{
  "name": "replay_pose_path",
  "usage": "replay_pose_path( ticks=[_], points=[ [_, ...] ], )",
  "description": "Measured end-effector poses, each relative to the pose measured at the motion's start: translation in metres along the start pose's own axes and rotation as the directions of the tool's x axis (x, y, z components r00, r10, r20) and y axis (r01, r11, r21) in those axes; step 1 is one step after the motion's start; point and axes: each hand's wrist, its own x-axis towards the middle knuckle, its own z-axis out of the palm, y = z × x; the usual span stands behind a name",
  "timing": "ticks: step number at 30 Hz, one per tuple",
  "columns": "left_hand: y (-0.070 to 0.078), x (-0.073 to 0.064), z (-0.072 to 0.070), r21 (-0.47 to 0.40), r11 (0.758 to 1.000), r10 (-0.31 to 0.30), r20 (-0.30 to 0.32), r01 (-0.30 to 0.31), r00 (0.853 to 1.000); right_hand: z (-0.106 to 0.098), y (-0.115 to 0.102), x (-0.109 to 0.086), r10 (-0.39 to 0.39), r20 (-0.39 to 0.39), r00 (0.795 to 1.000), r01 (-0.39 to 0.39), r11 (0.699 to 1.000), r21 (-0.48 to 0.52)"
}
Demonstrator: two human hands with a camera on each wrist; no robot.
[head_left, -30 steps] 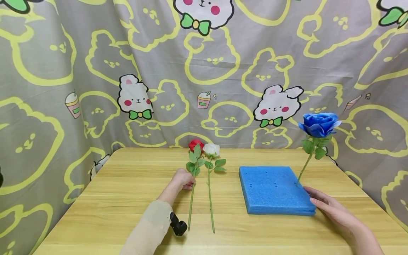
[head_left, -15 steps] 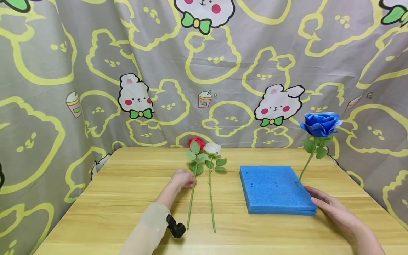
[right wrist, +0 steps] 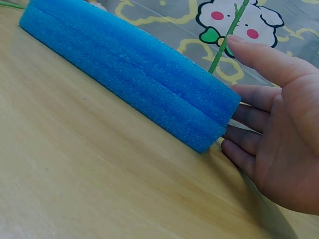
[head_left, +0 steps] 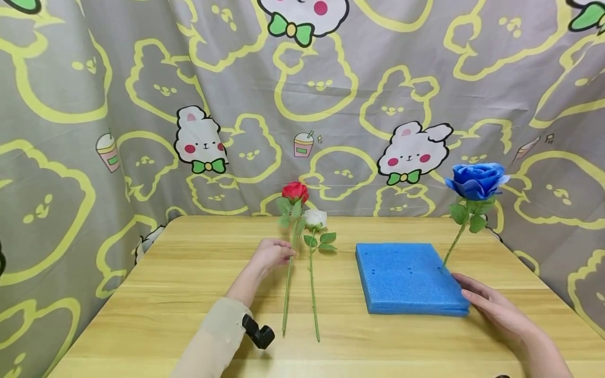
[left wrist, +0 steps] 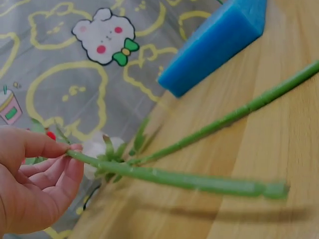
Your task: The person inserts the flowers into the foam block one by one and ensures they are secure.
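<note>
My left hand (head_left: 272, 254) pinches the green stem of a red rose (head_left: 295, 192) between thumb and fingers. In the left wrist view the rose's stem (left wrist: 199, 181) slants away from the fingertips, with its shadow on the wood below. Just right of it a white rose (head_left: 315, 218) lies on the table, bloom toward the curtain. My right hand (head_left: 496, 307) rests at the right side of a blue foam block (head_left: 406, 283), fingers fairly straight along its edge, as the right wrist view (right wrist: 279, 109) also shows. A blue rose (head_left: 477, 181) stands in the block near its right edge, leaning right.
The wooden table (head_left: 189, 294) spreads under everything and ends at a patterned grey curtain (head_left: 331, 105). Several small holes dot the foam's top. A black device (head_left: 258, 332) is strapped to my left wrist.
The red rose has risen from the table in my left hand, its bloom tipping up above the white rose. My right hand has stayed at the foam block.
</note>
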Motion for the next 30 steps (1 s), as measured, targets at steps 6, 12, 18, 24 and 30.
replay_pose_path(
  ticks=[6,12,18,24,30],
  points=[
    [0.011,-0.005,0.005,-0.041,0.998,0.04,0.051,-0.038,0.998,0.0,0.0,0.0,-0.003,-0.012,1.0,0.003,1.0,-0.008],
    [0.016,-0.008,0.013,-0.067,0.997,0.041,0.146,-0.031,0.988,0.0,-0.001,-0.001,0.021,-0.012,1.0,-0.021,1.0,0.017],
    [0.018,-0.009,0.02,-0.067,0.997,0.058,0.145,-0.049,0.988,0.0,0.0,-0.001,0.016,-0.007,1.0,-0.016,1.0,0.017],
    [0.018,-0.01,0.024,-0.024,0.998,0.068,0.076,-0.066,0.995,0.0,0.0,-0.001,0.027,-0.011,1.0,-0.027,1.0,0.0],
    [0.023,-0.011,0.026,-0.029,0.993,0.117,0.054,-0.116,0.992,0.0,0.001,0.0,0.016,-0.017,1.0,-0.016,1.0,0.0]
  ],
)
